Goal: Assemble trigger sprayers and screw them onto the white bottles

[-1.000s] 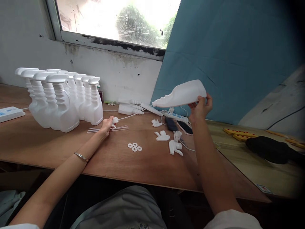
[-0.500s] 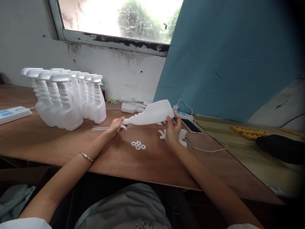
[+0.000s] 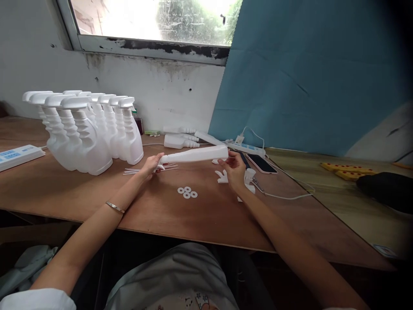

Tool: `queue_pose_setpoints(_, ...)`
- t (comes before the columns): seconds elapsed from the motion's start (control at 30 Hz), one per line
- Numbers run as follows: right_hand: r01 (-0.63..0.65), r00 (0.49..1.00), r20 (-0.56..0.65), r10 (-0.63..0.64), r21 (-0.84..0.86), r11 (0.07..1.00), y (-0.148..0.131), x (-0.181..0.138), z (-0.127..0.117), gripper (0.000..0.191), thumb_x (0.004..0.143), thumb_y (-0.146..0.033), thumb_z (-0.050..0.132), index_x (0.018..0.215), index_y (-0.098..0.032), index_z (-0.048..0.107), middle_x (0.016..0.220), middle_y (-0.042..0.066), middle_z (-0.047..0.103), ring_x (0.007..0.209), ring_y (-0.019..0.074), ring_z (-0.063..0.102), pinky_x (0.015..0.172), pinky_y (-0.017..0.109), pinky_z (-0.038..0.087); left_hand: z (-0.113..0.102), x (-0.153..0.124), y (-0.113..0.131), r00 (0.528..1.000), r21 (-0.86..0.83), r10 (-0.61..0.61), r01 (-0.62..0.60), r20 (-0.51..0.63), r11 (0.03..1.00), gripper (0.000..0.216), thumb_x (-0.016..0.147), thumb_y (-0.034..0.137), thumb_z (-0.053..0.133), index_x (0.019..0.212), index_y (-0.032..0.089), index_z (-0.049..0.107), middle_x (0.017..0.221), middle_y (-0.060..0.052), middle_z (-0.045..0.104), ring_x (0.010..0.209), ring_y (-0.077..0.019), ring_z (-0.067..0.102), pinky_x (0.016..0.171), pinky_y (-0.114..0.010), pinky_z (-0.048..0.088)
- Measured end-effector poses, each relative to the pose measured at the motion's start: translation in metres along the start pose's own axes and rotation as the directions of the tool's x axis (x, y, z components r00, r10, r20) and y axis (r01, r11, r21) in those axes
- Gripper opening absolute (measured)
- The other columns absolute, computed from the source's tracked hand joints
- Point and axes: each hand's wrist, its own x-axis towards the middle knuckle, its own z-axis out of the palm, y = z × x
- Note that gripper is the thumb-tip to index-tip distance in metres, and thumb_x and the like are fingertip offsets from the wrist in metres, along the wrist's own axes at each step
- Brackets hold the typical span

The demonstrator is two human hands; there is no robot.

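Observation:
My right hand [image 3: 232, 170] grips the base of a white plastic spray bottle [image 3: 196, 155] held level and edge-on above the wooden table [image 3: 155, 211]. At the bottle's neck, my left hand [image 3: 150, 165] is closed on a small white trigger part, partly hidden by the fingers. Thin white dip tubes [image 3: 135, 171] lie on the table just under the left hand. Three white washers [image 3: 187, 192] sit between my forearms. Loose white trigger pieces [image 3: 222, 176] rest beside my right hand.
A group of several finished white spray bottles [image 3: 87, 129] stands at the left. Empty bottles [image 3: 179, 140] lie by the wall. A power strip [image 3: 247, 148], a phone [image 3: 262, 163] with a cable, a white strip [image 3: 17, 156] at far left, yellow pieces [image 3: 340, 170] and a black object [image 3: 385, 189] lie around.
My right hand brought the bottle down from head height at the right to table level, turning it edge-on. Its neck now meets my left hand, which stayed by the tubes.

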Motion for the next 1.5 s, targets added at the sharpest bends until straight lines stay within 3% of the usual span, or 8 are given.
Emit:
queue_pose_setpoints(0.3, 0.026, 0.987, 0.152, -0.061, 0.222, 0.975, -0.017, -0.003, 0.002, 0.039, 0.06, -0.032, 0.073, 0.084, -0.024, 0.043, 0.124, 0.005, 0.05, 0.116, 0.0201, 0.048, 0.09, 0.038, 0.045, -0.003, 0.004, 0.001, 0.999, -0.1, -0.032, 0.032, 0.0, 0.995, 0.025, 0.073, 0.035, 0.06, 0.074, 0.01, 0.058, 0.05, -0.002, 0.057, 0.04, -0.0087, 0.052, 0.035, -0.016, 0.034)
queue_pose_setpoints(0.57, 0.307, 0.946, 0.159, -0.281, -0.174, 0.936, -0.02, -0.005, -0.011, 0.037, 0.069, -0.039, 0.063, 0.102, -0.028, 0.052, 0.122, 0.004, 0.053, 0.119, 0.0245, 0.045, 0.101, 0.049, 0.034, -0.006, 0.009, -0.009, 0.98, -0.04, -0.175, 0.179, 0.099, 0.983, 0.025, 0.067, 0.031, 0.067, 0.081, 0.011, 0.064, 0.063, -0.007, 0.065, 0.048, -0.0117, 0.058, 0.04, -0.017, 0.042)
queue_pose_setpoints(0.77, 0.37, 0.925, 0.208, -0.318, -0.309, 0.876, -0.023, 0.0, -0.016, 0.047, 0.065, -0.043, 0.067, 0.108, -0.028, 0.054, 0.117, 0.006, 0.056, 0.114, 0.0278, 0.047, 0.098, 0.049, 0.034, -0.004, 0.003, 0.0, 0.991, -0.067, -0.116, 0.12, 0.067, 0.991, 0.021, 0.072, 0.03, 0.062, 0.077, 0.01, 0.062, 0.055, -0.005, 0.061, 0.044, -0.0106, 0.056, 0.034, -0.016, 0.034)
queue_pose_setpoints(0.9, 0.321, 0.947, 0.136, -0.291, -0.377, 0.869, -0.017, -0.001, -0.012, 0.061, 0.061, -0.046, 0.07, 0.114, -0.025, 0.05, 0.102, 0.006, 0.059, 0.089, 0.0236, 0.056, 0.084, 0.043, 0.044, -0.001, -0.004, 0.009, 0.999, -0.066, -0.027, 0.029, 0.025, 0.997, 0.022, 0.075, 0.03, 0.06, 0.073, 0.008, 0.06, 0.052, -0.004, 0.059, 0.04, -0.0086, 0.052, 0.032, -0.016, 0.032)
queue_pose_setpoints(1.03, 0.236, 0.971, 0.124, -0.203, -0.415, 0.879, -0.018, -0.003, -0.009, 0.041, 0.072, -0.046, 0.06, 0.105, -0.022, 0.054, 0.082, 0.002, 0.058, 0.068, 0.0167, 0.053, 0.07, 0.034, 0.046, 0.0, -0.006, 0.01, 1.0, -0.137, -0.007, 0.01, 0.027, 0.991, 0.019, 0.072, 0.027, 0.064, 0.072, 0.008, 0.059, 0.057, -0.003, 0.06, 0.043, -0.0082, 0.053, 0.038, -0.017, 0.04)
queue_pose_setpoints(1.2, 0.181, 0.976, 0.168, -0.137, -0.281, 0.942, -0.02, -0.003, -0.008, 0.033, 0.087, -0.035, 0.033, 0.105, -0.022, 0.057, 0.089, 0.003, 0.06, 0.073, 0.016, 0.054, 0.072, 0.032, 0.044, -0.002, 0.001, 0.008, 0.998, -0.254, -0.058, 0.057, 0.004, 0.966, 0.013, 0.073, 0.021, 0.062, 0.072, 0.008, 0.059, 0.058, -0.002, 0.06, 0.045, -0.0081, 0.056, 0.042, -0.017, 0.045)
queue_pose_setpoints(1.37, 0.119, 0.976, 0.194, -0.095, -0.116, 0.986, -0.012, -0.001, -0.006, 0.039, 0.076, -0.03, 0.053, 0.114, -0.023, 0.053, 0.102, 0.004, 0.058, 0.087, 0.0178, 0.055, 0.076, 0.033, 0.046, -0.003, 0.003, 0.009, 0.996, -0.314, -0.084, 0.084, 0.011, 0.946, 0.01, 0.073, 0.019, 0.062, 0.072, 0.009, 0.06, 0.062, -0.003, 0.062, 0.05, -0.0088, 0.059, 0.04, -0.015, 0.044)
queue_pose_setpoints(1.5, 0.151, 0.979, 0.153, -0.134, -0.104, 0.983, -0.013, -0.001, -0.006, 0.03, 0.067, -0.033, 0.065, 0.094, -0.022, 0.057, 0.111, 0.006, 0.054, 0.099, 0.0206, 0.053, 0.083, 0.036, 0.045, -0.001, 0.001, 0.011, 0.997, -0.326, -0.075, 0.075, 0.014, 0.942, 0.01, 0.071, 0.018, 0.065, 0.073, 0.01, 0.059, 0.064, -0.002, 0.062, 0.051, -0.0089, 0.059, 0.042, -0.015, 0.046)
